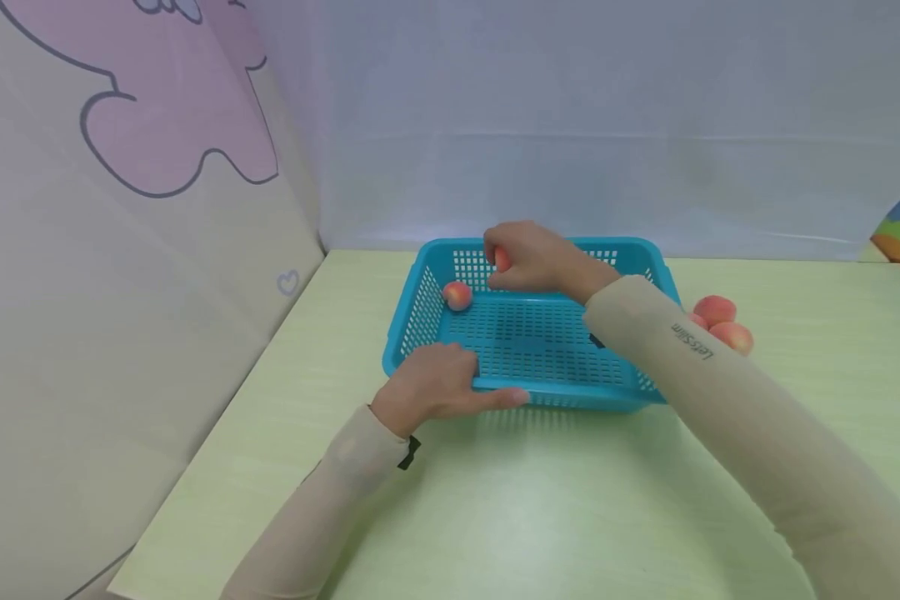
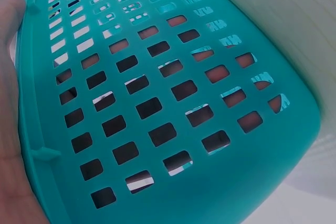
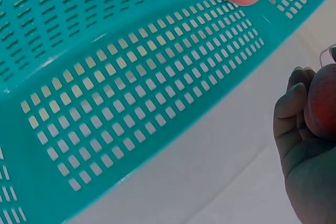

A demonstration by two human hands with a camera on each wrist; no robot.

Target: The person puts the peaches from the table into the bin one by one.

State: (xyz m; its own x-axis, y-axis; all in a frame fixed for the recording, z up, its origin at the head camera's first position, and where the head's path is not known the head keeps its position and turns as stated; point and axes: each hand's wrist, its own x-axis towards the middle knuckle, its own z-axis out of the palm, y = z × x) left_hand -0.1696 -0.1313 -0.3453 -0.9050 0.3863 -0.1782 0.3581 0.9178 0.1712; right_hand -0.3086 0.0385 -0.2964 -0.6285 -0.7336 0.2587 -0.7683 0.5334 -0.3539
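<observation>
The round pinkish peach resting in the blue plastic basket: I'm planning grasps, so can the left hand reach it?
Probably yes: the peach lies near the left hand, uncovered from above, though that hand grips the basket's rim.

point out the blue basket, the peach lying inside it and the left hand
Blue basket (image 1: 585,393): head view, on its near rim
Peach lying inside (image 1: 458,297): head view, on the middle of its visible side
Left hand (image 1: 437,385): head view, on the back of the hand
</observation>
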